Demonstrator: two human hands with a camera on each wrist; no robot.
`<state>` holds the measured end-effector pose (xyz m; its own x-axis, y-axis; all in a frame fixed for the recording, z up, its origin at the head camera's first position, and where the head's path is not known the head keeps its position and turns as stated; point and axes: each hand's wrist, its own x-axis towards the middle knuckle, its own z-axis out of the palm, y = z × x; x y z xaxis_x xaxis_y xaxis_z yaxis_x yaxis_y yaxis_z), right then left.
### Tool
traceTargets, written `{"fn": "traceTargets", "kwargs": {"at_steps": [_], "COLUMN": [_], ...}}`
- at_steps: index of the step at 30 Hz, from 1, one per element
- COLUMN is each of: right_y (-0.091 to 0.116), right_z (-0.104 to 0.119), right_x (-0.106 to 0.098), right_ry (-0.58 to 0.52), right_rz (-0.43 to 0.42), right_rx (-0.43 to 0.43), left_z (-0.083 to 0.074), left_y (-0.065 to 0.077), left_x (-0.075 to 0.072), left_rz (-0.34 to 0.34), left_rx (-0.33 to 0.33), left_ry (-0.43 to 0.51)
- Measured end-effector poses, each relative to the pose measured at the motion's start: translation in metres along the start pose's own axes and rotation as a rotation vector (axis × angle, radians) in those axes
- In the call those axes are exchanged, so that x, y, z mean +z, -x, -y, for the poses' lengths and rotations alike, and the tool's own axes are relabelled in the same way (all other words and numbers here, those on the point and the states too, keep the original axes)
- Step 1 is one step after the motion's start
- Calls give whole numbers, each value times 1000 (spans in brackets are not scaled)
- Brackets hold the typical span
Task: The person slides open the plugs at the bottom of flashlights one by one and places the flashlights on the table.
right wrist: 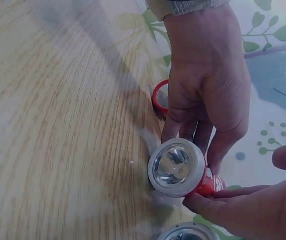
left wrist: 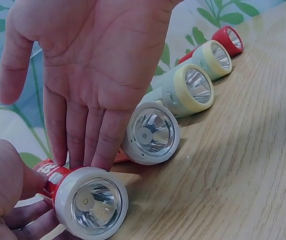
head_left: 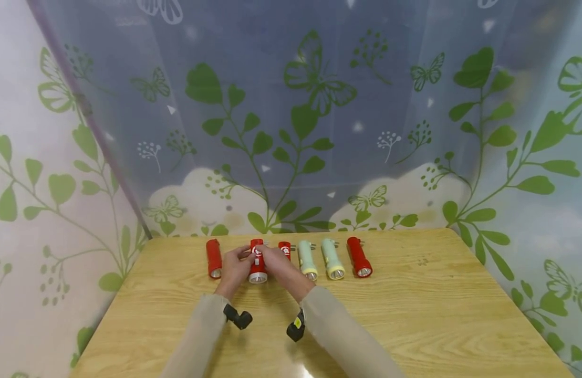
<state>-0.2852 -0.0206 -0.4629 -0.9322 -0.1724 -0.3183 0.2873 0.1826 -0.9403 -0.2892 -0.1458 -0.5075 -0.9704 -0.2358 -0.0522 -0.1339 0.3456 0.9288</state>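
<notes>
A red flashlight with a white head (head_left: 258, 277) lies on the wooden table, lens toward me. My left hand (head_left: 235, 268) holds it from the left, thumb and fingers around its body, as the left wrist view shows. My right hand (head_left: 280, 265) reaches in from the other side. Its fingers (right wrist: 217, 205) are straight and touch the flashlight's side, while the thumb stands apart. Beside it, a second red flashlight with a white head (left wrist: 155, 132) is mostly hidden behind my right hand in the head view.
A red flashlight (head_left: 214, 258) lies left of my hands. To the right are two mint green flashlights (head_left: 307, 257) (head_left: 331, 258) with yellow rims, then another red flashlight (head_left: 359, 256). The row lies near the table's (head_left: 414, 315) back edge, before a patterned curtain (head_left: 272, 105).
</notes>
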Motion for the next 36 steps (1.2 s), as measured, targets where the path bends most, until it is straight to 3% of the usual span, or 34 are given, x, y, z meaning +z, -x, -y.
{"fn": "traceTargets", "kwargs": {"at_steps": [10,36], "right_y": [-5,-12], "right_z": [-1,-3], "right_x": [0,1], "right_ry": [52,104], "right_rz": [-45,-85], "right_rx": [28,-41], "left_z": [2,11], "left_y": [-1,-4], "left_x": [2,11], "left_rz": [9,20], "left_rx": [29,114], "left_ry": [-17,1]}}
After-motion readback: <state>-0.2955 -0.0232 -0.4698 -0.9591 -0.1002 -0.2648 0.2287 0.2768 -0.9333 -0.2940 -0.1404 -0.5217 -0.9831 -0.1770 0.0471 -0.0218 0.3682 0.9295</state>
